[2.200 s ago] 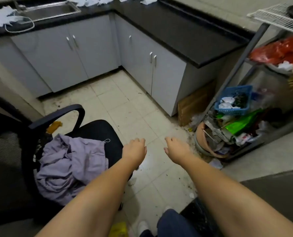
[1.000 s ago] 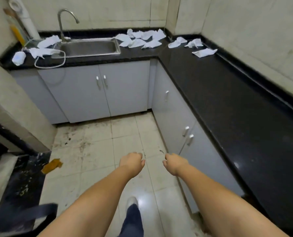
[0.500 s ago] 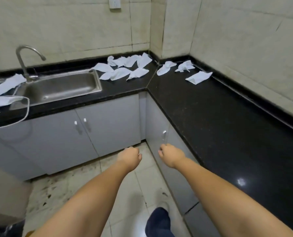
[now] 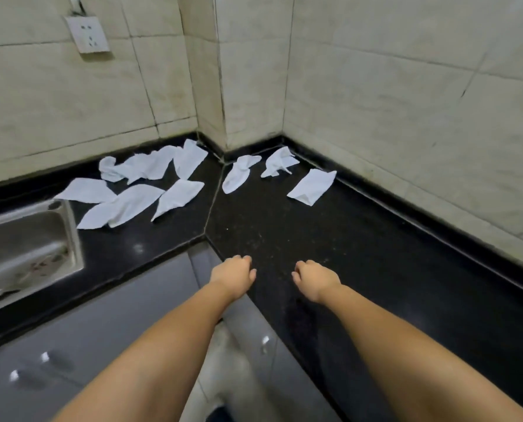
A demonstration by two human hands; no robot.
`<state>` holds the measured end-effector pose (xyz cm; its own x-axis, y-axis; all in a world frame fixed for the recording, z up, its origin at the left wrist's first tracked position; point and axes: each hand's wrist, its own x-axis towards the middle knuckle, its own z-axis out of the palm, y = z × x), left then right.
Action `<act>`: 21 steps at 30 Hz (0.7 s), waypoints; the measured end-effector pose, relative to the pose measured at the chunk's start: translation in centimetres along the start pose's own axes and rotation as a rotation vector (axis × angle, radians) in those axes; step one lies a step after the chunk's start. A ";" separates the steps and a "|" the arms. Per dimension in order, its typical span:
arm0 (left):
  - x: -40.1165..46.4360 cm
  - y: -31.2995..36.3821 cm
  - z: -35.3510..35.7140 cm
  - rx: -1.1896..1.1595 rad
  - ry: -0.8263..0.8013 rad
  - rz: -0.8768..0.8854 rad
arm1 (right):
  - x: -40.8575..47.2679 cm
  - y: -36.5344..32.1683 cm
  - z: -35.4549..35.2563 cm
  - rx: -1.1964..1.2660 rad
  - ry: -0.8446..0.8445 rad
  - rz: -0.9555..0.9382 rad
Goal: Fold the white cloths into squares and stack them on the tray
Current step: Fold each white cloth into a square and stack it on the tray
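Several crumpled white cloths lie scattered in the far corner of a black L-shaped counter (image 4: 330, 239). One group (image 4: 138, 190) lies left of the corner seam; three more lie right of it, among them a flat folded cloth (image 4: 312, 186) and a long one (image 4: 239, 173). My left hand (image 4: 233, 275) hovers at the counter's inner corner edge, fingers curled with nothing in them. My right hand (image 4: 314, 280) hovers over the bare counter beside it, also curled and empty. Both hands are well short of the cloths. No tray is in view.
A steel sink (image 4: 25, 248) is set into the counter at the left. Grey cabinet doors (image 4: 101, 330) run below the counter. Tiled walls close in the corner, with a wall socket (image 4: 88, 33) at the upper left.
My view has swung from the floor and chair up to the counter corner and drawn closer. Both hands stayed curled and empty and now reach over the counter edge.
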<state>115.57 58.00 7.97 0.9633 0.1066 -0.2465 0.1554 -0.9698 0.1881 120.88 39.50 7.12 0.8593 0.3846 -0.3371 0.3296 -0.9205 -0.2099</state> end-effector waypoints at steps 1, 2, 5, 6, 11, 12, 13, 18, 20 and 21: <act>2.3 0.1 -0.4 0.013 -0.017 0.032 | 1.6 0.5 -0.4 0.009 0.000 0.030; 4.6 0.1 -0.8 0.028 -0.033 0.066 | 3.3 1.1 -0.8 0.022 0.006 0.061; 11.8 0.2 -1.7 0.061 -0.067 0.172 | 8.4 2.4 -2.2 0.068 0.030 0.160; 14.1 0.2 -2.0 0.067 -0.080 0.208 | 10.1 2.8 -2.6 0.089 0.038 0.198; 24.6 -0.1 -4.3 0.090 -0.141 0.355 | 17.2 3.7 -4.6 0.197 0.058 0.365; 26.4 0.0 -4.6 0.093 -0.157 0.386 | 18.4 3.8 -5.0 0.205 0.063 0.397; 28.1 0.2 -4.8 0.093 -0.173 0.416 | 19.5 3.9 -5.3 0.215 0.071 0.428; 35.7 2.1 -4.5 0.039 -0.171 0.539 | 25.7 4.7 -6.8 0.258 0.175 0.528; 37.7 3.0 -3.9 0.023 -0.142 0.603 | 27.7 5.0 -6.9 0.259 0.228 0.542; 38.6 3.4 -3.6 0.027 -0.127 0.642 | 28.6 5.2 -6.9 0.251 0.240 0.547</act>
<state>154.08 59.60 2.49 0.8294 -0.5202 -0.2038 -0.4489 -0.8376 0.3114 149.84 45.26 2.68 0.9503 -0.1886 -0.2477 -0.2573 -0.9237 -0.2839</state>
